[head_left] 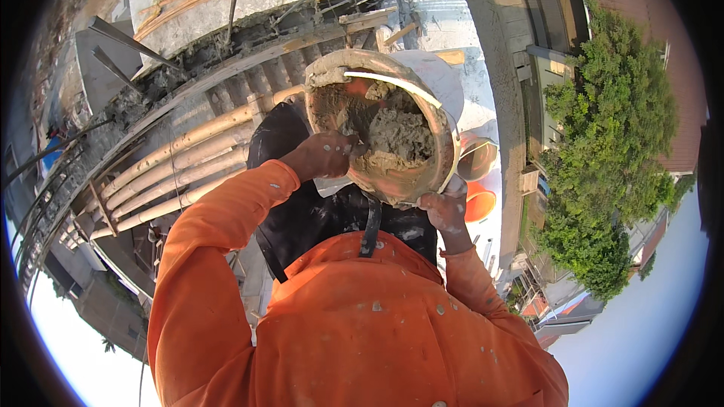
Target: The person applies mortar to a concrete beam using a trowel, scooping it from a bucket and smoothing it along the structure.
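A mortar-crusted orange bucket [450,152] is tilted in front of me, its mouth facing up toward me. Wet grey mortar [400,134] lies inside, heaped toward the right. My right hand [446,209], dusted with mortar, is closed on the bucket's near right rim. At the left rim my left hand [324,155] is closed in a fist around a trowel [353,119]. Its grey blade reaches into the bucket and partly blends with the mortar; the handle is hidden by my fingers. A pale bail handle [392,81] crosses the far side of the bucket's mouth.
Two more orange buckets [480,202] stand to the right on a pale surface. Bamboo poles [181,152] and a wooden formwork board [249,60] run along the left. Steel bars [128,47] stick out at far left. Beyond a wall at right grows a tree [615,136].
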Demonstrator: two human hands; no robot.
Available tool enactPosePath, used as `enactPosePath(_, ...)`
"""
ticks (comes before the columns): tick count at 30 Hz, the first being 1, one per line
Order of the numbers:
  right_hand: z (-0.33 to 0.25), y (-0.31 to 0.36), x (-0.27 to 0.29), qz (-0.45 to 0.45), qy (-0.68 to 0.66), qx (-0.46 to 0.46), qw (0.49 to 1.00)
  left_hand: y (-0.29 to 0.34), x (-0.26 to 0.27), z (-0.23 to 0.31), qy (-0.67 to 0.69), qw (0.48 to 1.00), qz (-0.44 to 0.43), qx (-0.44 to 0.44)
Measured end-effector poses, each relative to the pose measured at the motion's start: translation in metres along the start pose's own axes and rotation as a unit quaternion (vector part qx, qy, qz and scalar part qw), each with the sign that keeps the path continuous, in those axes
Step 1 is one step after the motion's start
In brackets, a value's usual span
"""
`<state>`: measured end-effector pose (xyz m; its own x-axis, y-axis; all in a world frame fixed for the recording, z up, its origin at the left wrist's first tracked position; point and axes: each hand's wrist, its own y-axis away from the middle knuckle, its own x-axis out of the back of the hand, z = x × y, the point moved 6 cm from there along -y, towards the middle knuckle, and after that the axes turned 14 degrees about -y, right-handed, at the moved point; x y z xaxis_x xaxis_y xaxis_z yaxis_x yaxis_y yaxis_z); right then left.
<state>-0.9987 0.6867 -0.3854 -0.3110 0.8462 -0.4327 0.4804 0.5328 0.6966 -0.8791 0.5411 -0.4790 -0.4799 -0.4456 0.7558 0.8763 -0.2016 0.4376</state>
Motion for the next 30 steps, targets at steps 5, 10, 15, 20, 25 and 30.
enactPosePath(5, 0.002, -0.015, 0.007, 0.003, -0.011, 0.039, 0.999, 0.033, -0.006, 0.000, 0.041, 0.994, -0.049, 0.083)
enactPosePath(10, 0.011, -0.030, 0.037, -0.001, 0.065, 0.071, 0.995, 0.079, 0.012, 0.005, 0.115, 0.981, -0.033, 0.149)
enactPosePath(15, -0.007, -0.038, 0.013, 0.054, 0.147, 0.067, 0.985, 0.132, 0.048, -0.004, 0.211, 0.944, 0.024, 0.252)
enactPosePath(20, -0.012, -0.026, 0.017, 0.131, 0.084, 0.059, 0.986, 0.156, 0.021, -0.067, 0.315, 0.886, 0.076, 0.333)
enactPosePath(25, 0.005, -0.024, 0.039, 0.118, 0.176, 0.084, 0.974, 0.138, -0.079, -0.259, 0.538, 0.676, 0.045, 0.501)
enactPosePath(30, 0.015, -0.014, 0.053, 0.184, 0.164, 0.018, 0.969, 0.140, -0.034, -0.257, 0.597, 0.645, 0.022, 0.476)
